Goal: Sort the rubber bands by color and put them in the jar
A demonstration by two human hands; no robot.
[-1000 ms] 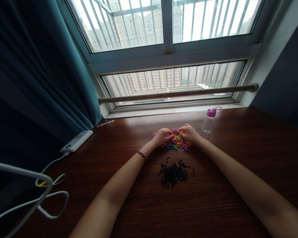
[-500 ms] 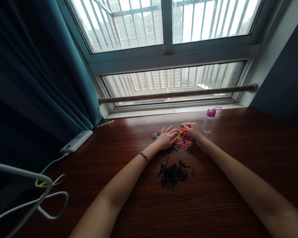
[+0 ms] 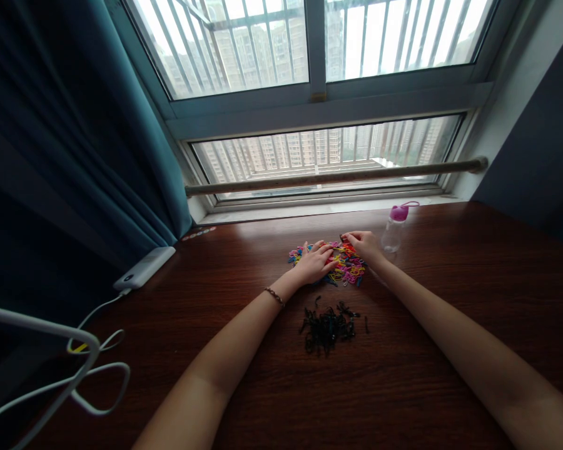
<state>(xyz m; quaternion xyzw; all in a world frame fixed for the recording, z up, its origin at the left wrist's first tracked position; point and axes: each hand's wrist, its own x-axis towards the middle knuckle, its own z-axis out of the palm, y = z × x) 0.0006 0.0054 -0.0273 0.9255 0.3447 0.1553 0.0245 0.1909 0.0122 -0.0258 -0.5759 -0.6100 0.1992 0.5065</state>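
A pile of small multicoloured loops that look like rubber bands [image 3: 348, 267] lies on the brown wooden table [image 3: 356, 400]. My left hand [image 3: 313, 262] rests over the pile's left part, palm down with its fingers spread. At the far right edge of the pile, my right hand [image 3: 365, 245] is closed in a pinch, and a small black rubber band [image 3: 342, 237] shows at its fingertips. Nearer to me is a separate heap of black rubber bands [image 3: 327, 330], touched by neither hand. One black piece [image 3: 366, 324] lies just right of that heap.
A clear bottle with a pink lid [image 3: 393, 231] stands just beyond my right hand. At the left, a white power bank [image 3: 144, 270] is joined to a white cable [image 3: 98, 305]. A thick white bent tube [image 3: 37, 322] crosses the left front, beside the blue curtain [image 3: 136, 156].
My left hand has shifted very slightly over the coloured pile. The black band shows a little more clearly at my right fingertips. The rest looks the same.
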